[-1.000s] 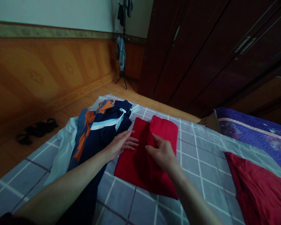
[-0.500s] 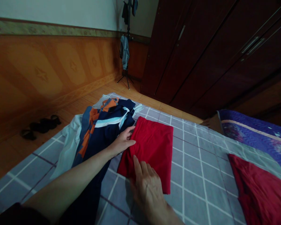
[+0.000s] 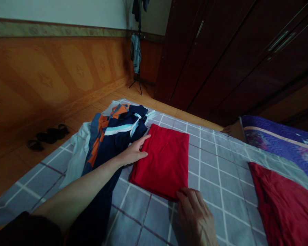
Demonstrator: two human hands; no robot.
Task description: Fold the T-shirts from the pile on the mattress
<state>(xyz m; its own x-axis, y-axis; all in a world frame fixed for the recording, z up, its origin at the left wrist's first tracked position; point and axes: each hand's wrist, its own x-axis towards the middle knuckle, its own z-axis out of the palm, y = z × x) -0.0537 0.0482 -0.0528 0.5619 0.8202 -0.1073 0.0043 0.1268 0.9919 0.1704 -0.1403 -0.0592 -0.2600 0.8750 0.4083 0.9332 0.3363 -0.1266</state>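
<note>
A red garment (image 3: 166,157), folded into a rough rectangle, lies flat on the checked bedsheet. My left hand (image 3: 133,152) rests at its left edge, thumb and forefinger apart, fingertips touching the cloth. At the near right corner, my right hand (image 3: 196,213) has its fingers curled together, with thumb and forefinger pinching the fabric. The garment's exact kind is hard to tell while folded. Just left of it is a heap of clothes with a navy piece (image 3: 113,140), partly under my left forearm.
Another red garment (image 3: 284,201) lies at the right on the grey checked sheet (image 3: 213,177). Beyond it is a purple quilted cover (image 3: 277,136). A coat stand (image 3: 138,65) and a dark wardrobe (image 3: 207,58) stand behind the bed. Black sandals (image 3: 48,136) lie on the floor at left.
My right hand has moved from the garment's near left part to its near right corner. The garment's near edge now lies straighter and flatter. My left hand stays at the left edge.
</note>
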